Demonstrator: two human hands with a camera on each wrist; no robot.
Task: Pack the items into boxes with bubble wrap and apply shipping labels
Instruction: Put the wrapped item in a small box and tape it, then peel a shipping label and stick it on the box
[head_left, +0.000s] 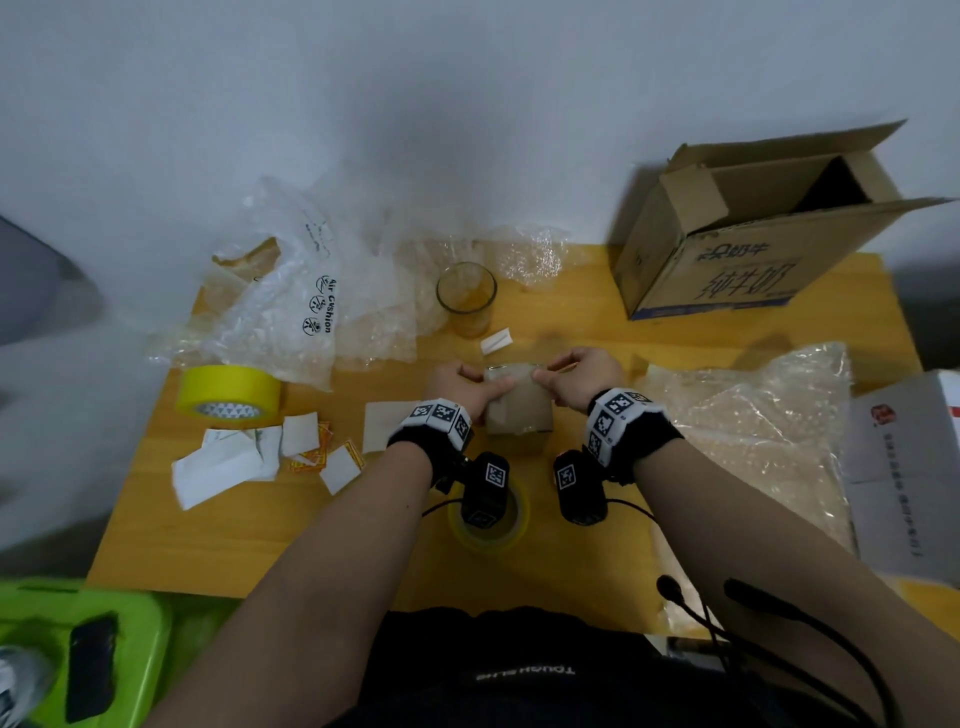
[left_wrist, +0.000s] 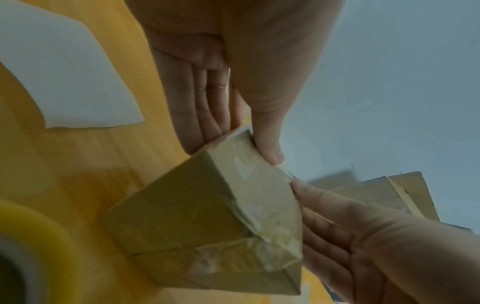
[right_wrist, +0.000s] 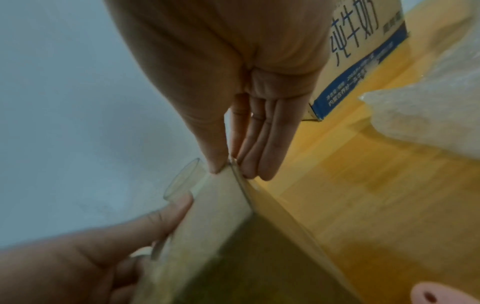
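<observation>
A small brown cardboard box (head_left: 519, 410), sealed with clear tape, stands on the yellow table (head_left: 260, 519) at the centre. My left hand (head_left: 467, 382) grips its upper left corner, thumb on the taped top and fingers down the side (left_wrist: 202, 115). My right hand (head_left: 563, 371) pinches the top right edge of the box between thumb and fingers (right_wrist: 270, 144). The left wrist view shows the box (left_wrist: 182, 216) with crinkled tape over its top. In the right wrist view the box (right_wrist: 218, 205) has my left thumb (right_wrist: 179, 205) lying on its top.
A glass tumbler (head_left: 466, 296) stands just behind the box. Bubble wrap lies at back left (head_left: 291, 312) and right (head_left: 753, 415). A big open carton (head_left: 753, 234) sits at back right. Yellow tape rolls (head_left: 228, 392) and label scraps (head_left: 244, 457) lie left.
</observation>
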